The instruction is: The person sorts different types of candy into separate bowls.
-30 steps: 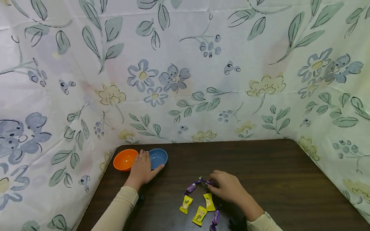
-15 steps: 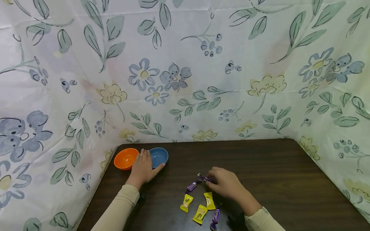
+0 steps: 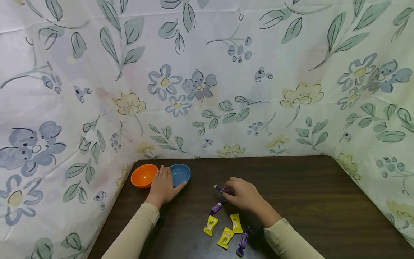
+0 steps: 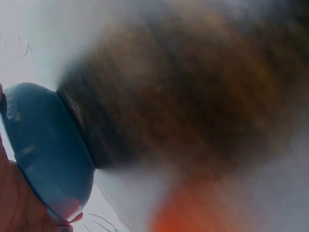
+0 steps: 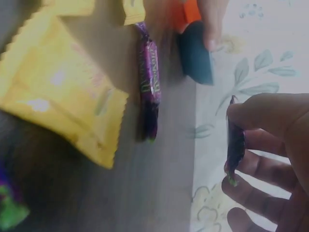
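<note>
Right hand (image 3: 243, 194) pinches purple candy (image 3: 221, 189), left hand (image 3: 162, 187) apart.

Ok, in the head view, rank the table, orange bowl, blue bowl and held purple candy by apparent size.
1. Table
2. Orange bowl and blue bowl: unranked, too alike with the left hand partly covering the blue one
3. Purple candy, partly hidden

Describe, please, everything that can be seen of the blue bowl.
The blue bowl is round, smooth and slightly glossy, perhaps plastic. It stands upright on the dark table, to the right of the orange bowl. The left hand touches its near side and hides part of it. Nothing shows in its visible inside.
</note>
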A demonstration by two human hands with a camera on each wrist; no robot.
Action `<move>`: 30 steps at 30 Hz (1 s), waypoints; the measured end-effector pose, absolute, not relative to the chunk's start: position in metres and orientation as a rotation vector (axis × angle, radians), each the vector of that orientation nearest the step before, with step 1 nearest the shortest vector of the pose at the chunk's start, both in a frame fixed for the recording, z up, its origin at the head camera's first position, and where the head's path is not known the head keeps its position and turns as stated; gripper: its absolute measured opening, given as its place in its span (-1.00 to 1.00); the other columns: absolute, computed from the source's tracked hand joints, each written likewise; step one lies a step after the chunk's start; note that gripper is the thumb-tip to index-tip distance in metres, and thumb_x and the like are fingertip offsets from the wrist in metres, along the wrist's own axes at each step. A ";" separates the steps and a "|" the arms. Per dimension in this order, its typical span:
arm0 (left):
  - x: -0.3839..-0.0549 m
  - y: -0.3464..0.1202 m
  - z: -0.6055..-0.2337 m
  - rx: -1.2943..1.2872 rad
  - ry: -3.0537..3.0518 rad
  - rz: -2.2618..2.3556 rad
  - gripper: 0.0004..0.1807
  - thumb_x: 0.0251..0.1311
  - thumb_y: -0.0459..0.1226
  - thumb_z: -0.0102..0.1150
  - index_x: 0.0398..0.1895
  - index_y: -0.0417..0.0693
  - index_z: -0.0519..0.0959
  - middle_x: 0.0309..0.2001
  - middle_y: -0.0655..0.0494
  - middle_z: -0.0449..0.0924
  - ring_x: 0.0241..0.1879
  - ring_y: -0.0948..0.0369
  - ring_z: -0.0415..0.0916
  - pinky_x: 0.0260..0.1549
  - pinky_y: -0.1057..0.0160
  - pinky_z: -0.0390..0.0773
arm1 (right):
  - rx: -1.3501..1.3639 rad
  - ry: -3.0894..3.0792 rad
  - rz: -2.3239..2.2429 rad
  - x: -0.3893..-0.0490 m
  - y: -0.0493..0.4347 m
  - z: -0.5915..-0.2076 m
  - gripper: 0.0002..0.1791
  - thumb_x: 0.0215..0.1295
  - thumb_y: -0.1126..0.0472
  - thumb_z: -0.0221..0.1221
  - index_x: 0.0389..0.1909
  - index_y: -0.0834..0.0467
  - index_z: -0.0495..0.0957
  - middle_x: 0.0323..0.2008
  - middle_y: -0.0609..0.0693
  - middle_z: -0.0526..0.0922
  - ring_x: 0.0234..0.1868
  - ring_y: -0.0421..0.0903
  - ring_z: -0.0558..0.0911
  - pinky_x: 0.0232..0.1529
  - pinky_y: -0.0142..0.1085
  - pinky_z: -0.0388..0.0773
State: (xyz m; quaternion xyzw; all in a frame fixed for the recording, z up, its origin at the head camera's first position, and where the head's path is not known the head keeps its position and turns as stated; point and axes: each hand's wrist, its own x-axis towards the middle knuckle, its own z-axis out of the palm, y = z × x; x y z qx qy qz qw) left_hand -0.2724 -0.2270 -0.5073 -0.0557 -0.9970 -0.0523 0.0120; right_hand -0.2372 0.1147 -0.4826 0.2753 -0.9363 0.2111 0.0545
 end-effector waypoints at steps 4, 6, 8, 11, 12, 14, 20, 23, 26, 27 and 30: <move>-0.274 -0.226 -0.507 -0.160 -3.126 -0.154 0.26 0.39 0.48 -0.16 0.61 -0.53 0.07 0.64 -0.45 0.06 0.67 -0.32 -0.04 0.66 -0.27 -0.03 | 0.840 -2.817 0.699 -0.243 0.105 -0.478 -0.89 0.36 0.05 0.42 -0.17 -0.05 0.77 -0.29 -0.21 0.63 -0.33 -0.31 0.58 -0.38 -0.36 0.55; -0.273 -0.227 -0.508 -0.153 -3.130 -0.146 0.25 0.40 0.48 -0.16 0.61 -0.52 0.07 0.64 -0.44 0.05 0.68 -0.31 -0.05 0.66 -0.26 -0.04 | 0.844 -2.806 0.749 -0.245 0.099 -0.476 -0.88 0.37 0.06 0.41 -0.16 -0.03 0.77 -0.28 -0.18 0.65 -0.31 -0.28 0.60 -0.36 -0.35 0.57; -0.273 -0.227 -0.508 -0.146 -3.133 -0.142 0.25 0.40 0.47 -0.15 0.62 -0.52 0.06 0.65 -0.43 0.04 0.68 -0.30 -0.07 0.67 -0.25 -0.06 | 0.849 -2.797 0.794 -0.247 0.093 -0.474 -0.87 0.37 0.06 0.40 -0.15 -0.02 0.77 -0.27 -0.16 0.67 -0.30 -0.26 0.62 -0.35 -0.33 0.58; -0.272 -0.226 -0.508 -0.147 -3.125 -0.142 0.24 0.40 0.46 -0.14 0.61 -0.52 0.07 0.65 -0.43 0.05 0.68 -0.31 -0.06 0.66 -0.26 -0.04 | 0.842 -2.801 0.834 -0.250 0.082 -0.471 -0.86 0.39 0.05 0.39 -0.14 -0.01 0.77 -0.28 -0.16 0.66 -0.31 -0.27 0.61 -0.35 -0.34 0.56; -0.272 -0.226 -0.508 -0.148 -3.123 -0.140 0.24 0.40 0.46 -0.13 0.61 -0.52 0.07 0.65 -0.43 0.05 0.68 -0.31 -0.05 0.66 -0.26 -0.04 | 0.839 -2.802 0.846 -0.252 0.078 -0.470 -0.87 0.39 0.05 0.39 -0.14 -0.01 0.78 -0.28 -0.17 0.65 -0.32 -0.27 0.59 -0.35 -0.35 0.55; -0.272 -0.225 -0.508 -0.148 -3.121 -0.137 0.23 0.40 0.45 -0.12 0.61 -0.52 0.07 0.65 -0.43 0.05 0.68 -0.30 -0.05 0.66 -0.25 -0.04 | 0.825 -2.800 0.897 -0.255 0.071 -0.470 -0.87 0.40 0.07 0.38 -0.14 0.00 0.78 -0.28 -0.16 0.65 -0.33 -0.26 0.57 -0.35 -0.34 0.53; -0.274 -0.223 -0.510 -0.153 -3.104 -0.114 0.23 0.39 0.45 -0.10 0.61 -0.51 0.09 0.64 -0.43 0.08 0.67 -0.30 -0.03 0.67 -0.25 -0.03 | 0.755 -2.783 1.033 -0.267 0.054 -0.473 -0.86 0.41 0.09 0.37 -0.11 0.02 0.77 -0.25 -0.13 0.63 -0.32 -0.23 0.53 -0.31 -0.33 0.52; -0.275 -0.223 -0.511 -0.154 -3.103 -0.102 0.23 0.38 0.45 -0.11 0.61 -0.50 0.09 0.64 -0.42 0.08 0.67 -0.30 -0.02 0.67 -0.24 -0.03 | 0.735 -2.777 1.016 -0.275 0.046 -0.475 -0.85 0.41 0.08 0.37 -0.10 0.02 0.78 -0.24 -0.13 0.63 -0.30 -0.24 0.54 -0.28 -0.33 0.54; -0.275 -0.224 -0.511 -0.162 -3.100 -0.093 0.22 0.39 0.45 -0.11 0.61 -0.51 0.11 0.64 -0.43 0.09 0.67 -0.31 -0.02 0.66 -0.25 -0.02 | 0.725 -2.775 0.954 -0.283 0.035 -0.475 -0.83 0.40 0.06 0.37 -0.10 0.02 0.79 -0.24 -0.14 0.63 -0.28 -0.24 0.58 -0.26 -0.33 0.58; -0.276 -0.225 -0.512 -0.161 -3.104 -0.084 0.22 0.39 0.45 -0.12 0.61 -0.50 0.10 0.64 -0.43 0.08 0.67 -0.30 -0.02 0.66 -0.25 -0.03 | 0.728 -2.777 0.928 -0.285 0.030 -0.474 -0.83 0.40 0.06 0.37 -0.10 0.02 0.79 -0.24 -0.14 0.63 -0.26 -0.23 0.59 -0.25 -0.31 0.60; -0.278 -0.226 -0.515 -0.173 -3.099 -0.071 0.23 0.40 0.47 -0.17 0.61 -0.51 0.09 0.63 -0.43 0.09 0.67 -0.31 -0.02 0.66 -0.25 -0.04 | 0.750 -2.794 0.814 -0.292 0.016 -0.472 -0.81 0.40 0.03 0.36 -0.10 0.02 0.80 -0.23 -0.12 0.64 -0.23 -0.19 0.62 -0.25 -0.29 0.63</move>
